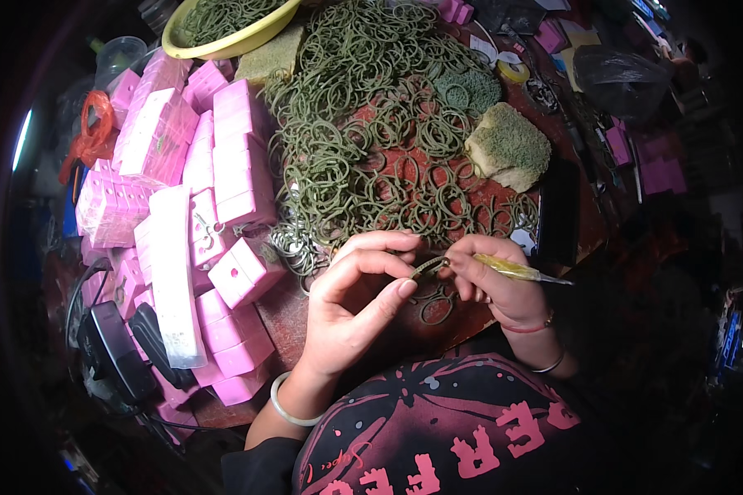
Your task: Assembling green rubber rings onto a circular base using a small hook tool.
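Between the thumb and fingertips of my left hand (344, 301) is a thin green ring (428, 266), its rim showing in the gap between my hands. My right hand (504, 299) pinches close to the ring's other side and grips a slim tool with a translucent yellow handle (508, 268). The tool's pointed metal end sticks out to the right, away from the ring. Just beyond my fingers spreads a large heap of similar green rings (330, 181) on a red tabletop (285, 330). A few loose rings lie under my hands.
Pink blocks (243, 272) are stacked at the left, beside a long clear plastic box (173, 280). A yellow basin (223, 41) of rings stands at the far left. Green-crusted sponge-like blocks (512, 147) lie at the right. A black plastic bag (623, 78) sits farther back.
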`<act>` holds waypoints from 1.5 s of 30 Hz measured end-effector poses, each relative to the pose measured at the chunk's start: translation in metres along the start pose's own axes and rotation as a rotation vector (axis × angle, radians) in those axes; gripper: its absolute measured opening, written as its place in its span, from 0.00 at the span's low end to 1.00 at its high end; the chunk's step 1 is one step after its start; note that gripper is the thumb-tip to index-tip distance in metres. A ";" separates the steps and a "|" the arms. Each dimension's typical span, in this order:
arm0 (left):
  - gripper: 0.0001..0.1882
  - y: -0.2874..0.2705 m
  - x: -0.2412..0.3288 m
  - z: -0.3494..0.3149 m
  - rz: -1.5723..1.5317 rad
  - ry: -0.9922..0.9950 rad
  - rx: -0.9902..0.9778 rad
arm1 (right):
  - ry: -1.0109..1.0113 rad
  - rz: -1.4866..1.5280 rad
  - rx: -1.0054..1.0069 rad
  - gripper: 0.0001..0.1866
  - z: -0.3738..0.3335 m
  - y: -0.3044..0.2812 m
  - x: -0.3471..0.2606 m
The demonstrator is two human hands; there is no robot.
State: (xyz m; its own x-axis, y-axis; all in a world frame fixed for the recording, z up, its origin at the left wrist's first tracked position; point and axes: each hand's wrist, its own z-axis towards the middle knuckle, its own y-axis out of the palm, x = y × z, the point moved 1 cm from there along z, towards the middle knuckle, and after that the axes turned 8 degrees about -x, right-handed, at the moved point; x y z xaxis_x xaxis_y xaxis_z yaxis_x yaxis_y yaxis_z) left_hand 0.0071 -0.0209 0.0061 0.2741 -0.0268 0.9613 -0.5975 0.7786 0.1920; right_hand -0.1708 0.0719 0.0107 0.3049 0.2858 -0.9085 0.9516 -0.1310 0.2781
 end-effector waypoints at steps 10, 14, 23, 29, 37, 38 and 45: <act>0.03 0.001 -0.004 -0.002 -0.749 -0.281 0.015 | -0.766 -0.449 0.151 0.15 -0.007 0.014 -0.014; 0.04 0.000 -0.006 -0.004 -0.818 -0.350 -0.002 | -0.786 -0.657 -0.022 0.17 -0.003 0.011 -0.015; 0.03 0.000 -0.008 -0.003 -0.906 -0.329 -0.013 | -0.852 -0.646 -0.089 0.15 -0.001 0.012 -0.015; 0.04 -0.001 -0.013 -0.004 -0.934 -0.322 -0.015 | -0.913 -0.731 -0.104 0.14 0.003 0.012 -0.016; 0.04 -0.001 -0.010 -0.003 -0.886 -0.334 0.001 | -0.779 -0.613 -0.062 0.13 -0.001 0.011 -0.015; 0.04 0.000 -0.010 -0.003 -0.886 -0.335 0.001 | -0.784 -0.609 -0.033 0.13 -0.001 0.011 -0.015; 0.04 -0.001 -0.012 -0.003 -0.865 -0.344 -0.014 | -0.749 -0.539 -0.074 0.13 -0.001 0.011 -0.014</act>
State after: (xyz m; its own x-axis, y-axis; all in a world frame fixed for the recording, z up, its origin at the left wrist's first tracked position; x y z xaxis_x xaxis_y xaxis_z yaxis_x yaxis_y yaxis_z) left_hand 0.0066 -0.0193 -0.0062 0.3802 -0.7837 0.4912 -0.2799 0.4086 0.8687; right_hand -0.1649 0.0675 0.0269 -0.2604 -0.4008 -0.8784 0.9653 -0.0901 -0.2451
